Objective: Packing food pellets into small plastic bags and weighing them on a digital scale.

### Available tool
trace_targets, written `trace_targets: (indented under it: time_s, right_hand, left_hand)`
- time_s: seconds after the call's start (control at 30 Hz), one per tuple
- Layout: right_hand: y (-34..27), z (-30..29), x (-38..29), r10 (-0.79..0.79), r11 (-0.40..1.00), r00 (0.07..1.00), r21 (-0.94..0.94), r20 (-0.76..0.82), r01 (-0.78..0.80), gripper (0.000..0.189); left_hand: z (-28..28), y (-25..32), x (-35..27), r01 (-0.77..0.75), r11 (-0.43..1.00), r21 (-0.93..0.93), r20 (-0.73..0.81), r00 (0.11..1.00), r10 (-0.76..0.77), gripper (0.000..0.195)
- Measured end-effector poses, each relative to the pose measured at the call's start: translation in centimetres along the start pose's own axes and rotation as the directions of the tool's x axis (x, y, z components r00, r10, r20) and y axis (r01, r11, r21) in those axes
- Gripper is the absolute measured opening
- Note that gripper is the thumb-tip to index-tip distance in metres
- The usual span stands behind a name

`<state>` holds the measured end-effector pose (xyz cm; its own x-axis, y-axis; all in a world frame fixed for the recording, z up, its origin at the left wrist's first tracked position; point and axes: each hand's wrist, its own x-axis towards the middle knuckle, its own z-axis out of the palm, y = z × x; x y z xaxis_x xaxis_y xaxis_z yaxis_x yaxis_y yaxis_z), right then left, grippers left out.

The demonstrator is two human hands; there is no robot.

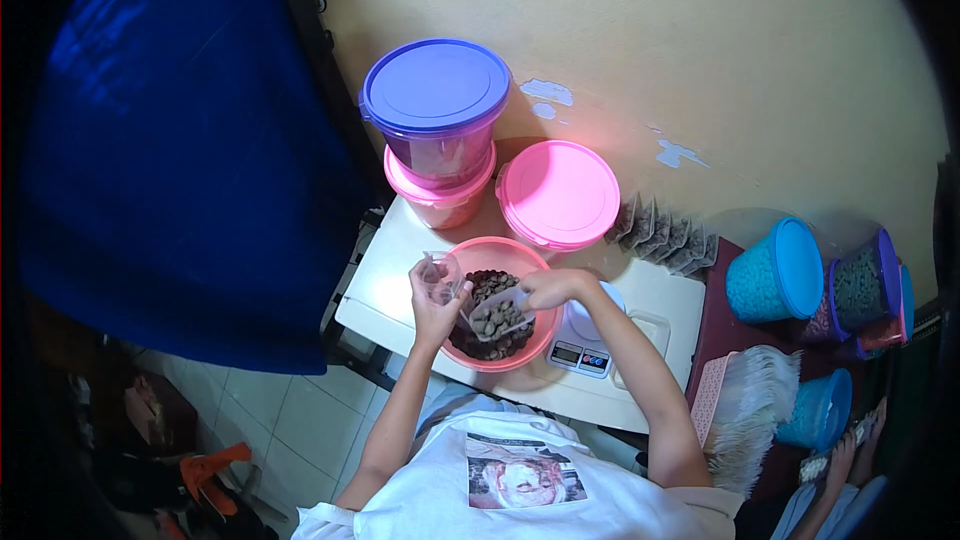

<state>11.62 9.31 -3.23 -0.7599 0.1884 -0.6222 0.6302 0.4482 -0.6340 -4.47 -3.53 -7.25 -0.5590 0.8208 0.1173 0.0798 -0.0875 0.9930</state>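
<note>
My left hand point(433, 307) holds a clear plastic pouch point(441, 274) above the left side of a pink basin point(553, 326). In my right hand point(551, 289) is a translucent scoop point(480, 331) loaded with small greyish-brown pieces point(496, 319). The scoop is over the basin, close to the pouch. Below it, more dark brown pieces point(491, 283) fill the basin's bottom; what they are I cannot tell. A white digital kitchen scale point(579, 357) lies right of the basin, partly behind my right forearm.
Lidded tubs, one purple-topped point(439, 86) and one pink-topped point(559, 191), stand at the back. Filled clear pouches point(667, 236) line the wall. At right are a blue-lidded tub point(772, 270), a pink basket point(712, 397) of plastic bags and another person's hand point(841, 457). A blue cloth point(195, 165) hangs left.
</note>
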Motion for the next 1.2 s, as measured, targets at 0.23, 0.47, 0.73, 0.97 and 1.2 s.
trace_targets:
  time_s: [0.23,0.47,0.73,0.97,1.2]
  right_hand:
    - [0.8,-3.2,-4.9,0.024,1.0,0.987,0.002,-0.16,-0.024,0.039]
    - [-3.3,-5.5,-8.0,0.168,0.922,0.941,-0.292,-0.293,-0.255,0.043]
    - [-10.4,-1.3,-5.2,0.195,0.481,0.903,-0.765,-0.383,-0.429,0.026]
    - [-12.1,3.8,-3.0,-0.001,0.074,0.905,-0.903,-0.425,-0.424,0.027]
    - [-12.4,2.8,-8.7,-0.191,0.392,0.584,-0.607,-0.789,-0.691,0.017]
  left_hand:
    - [1.6,0.3,-2.5,-0.013,0.994,0.11,-0.155,0.988,0.03,0.075]
    - [4.2,-0.5,-3.9,-0.174,0.82,0.545,0.076,0.985,0.158,0.071]
    - [5.2,0.8,-4.1,-0.21,0.781,0.588,0.149,0.977,0.151,0.073]
    - [4.9,-0.7,-3.2,-0.169,0.855,0.491,0.074,0.986,0.152,0.07]
    - [2.8,1.0,-1.5,-0.287,0.932,0.22,0.222,0.945,0.239,0.069]
